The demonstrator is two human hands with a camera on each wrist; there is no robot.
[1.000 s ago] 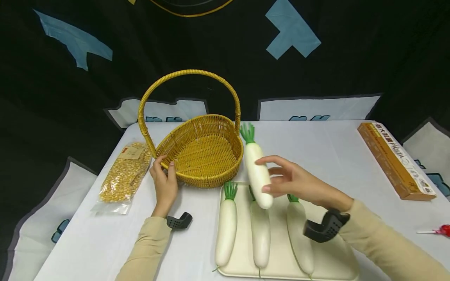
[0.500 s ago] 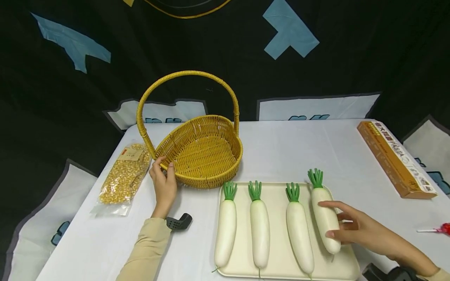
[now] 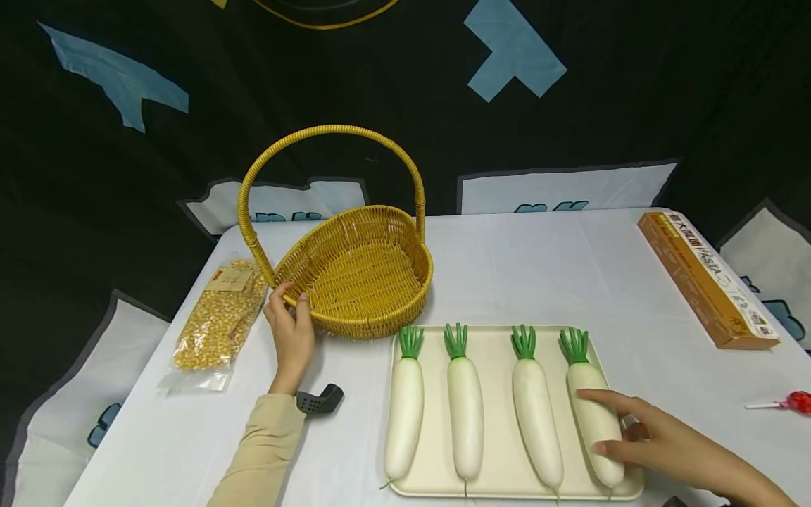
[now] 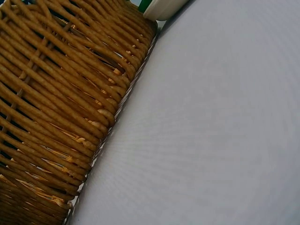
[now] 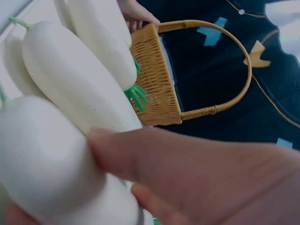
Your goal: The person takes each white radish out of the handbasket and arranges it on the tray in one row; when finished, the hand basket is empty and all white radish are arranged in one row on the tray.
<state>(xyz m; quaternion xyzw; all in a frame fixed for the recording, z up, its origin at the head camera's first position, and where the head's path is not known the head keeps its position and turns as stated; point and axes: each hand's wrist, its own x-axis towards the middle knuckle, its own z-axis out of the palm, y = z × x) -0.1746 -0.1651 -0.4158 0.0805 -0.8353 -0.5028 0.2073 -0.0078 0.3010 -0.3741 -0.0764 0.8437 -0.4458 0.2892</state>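
My left hand [image 3: 293, 341] grips the near left rim of a yellow wicker basket [image 3: 367, 325] with a tall arched handle, and the basket holds nothing. In the left wrist view the woven basket side [image 4: 61, 93] fills the left part; the hand itself is out of that view. On the cream tray [image 3: 500, 451] several white radishes lie side by side, green tops pointing away. My right hand [image 3: 678, 443] holds the rightmost radish [image 3: 592, 408] between thumb and fingers, and the radish lies on the tray. Close up, the right wrist view has the thumb [image 5: 122, 150] pressed against this radish [image 5: 42, 154].
A bag of corn kernels [image 3: 218, 317] lies left of the basket. At the far right are a pasta box [image 3: 706, 282] and a red lollipop [image 3: 800, 402]. A black curtain [image 3: 380, 84] hangs behind the white table [image 3: 538, 267].
My right hand has carried the radish from beside the basket rightward and down onto the tray's right side. The left hand stays on the basket rim.
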